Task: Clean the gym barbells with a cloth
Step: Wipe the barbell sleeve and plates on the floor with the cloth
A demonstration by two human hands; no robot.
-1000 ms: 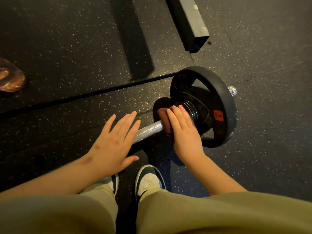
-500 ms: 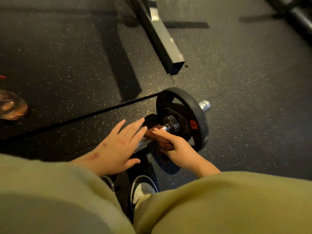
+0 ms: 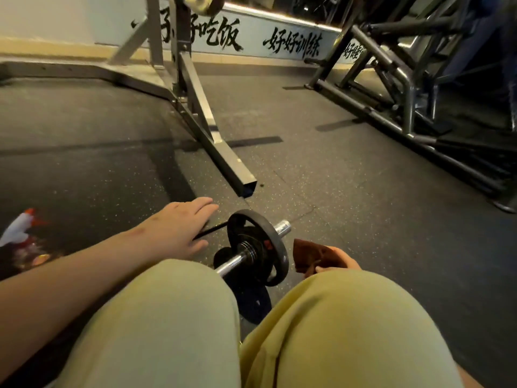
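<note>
Right hand [image 3: 344, 259] grips cloth [image 3: 310, 254] beside barbell [image 3: 253, 249]; left hand [image 3: 179, 228] straight-fingered.

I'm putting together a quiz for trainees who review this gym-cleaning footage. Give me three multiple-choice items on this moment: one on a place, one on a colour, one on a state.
1. Where is the cloth?
A. wrapped round the bar
B. on the floor by the rack
C. in the right hand, right of the weight plate

2. What colour is the weight plate?
A. black
B. blue
C. yellow

3. How is the left hand?
A. gripping the bar
B. fingers straight, holding nothing
C. pinching the cloth

Key: 1 C, the cloth sticks up from the right hand beside the plate; 2 A, the plate is plainly black; 3 B, its fingers lie straight and nothing is in them.
</note>
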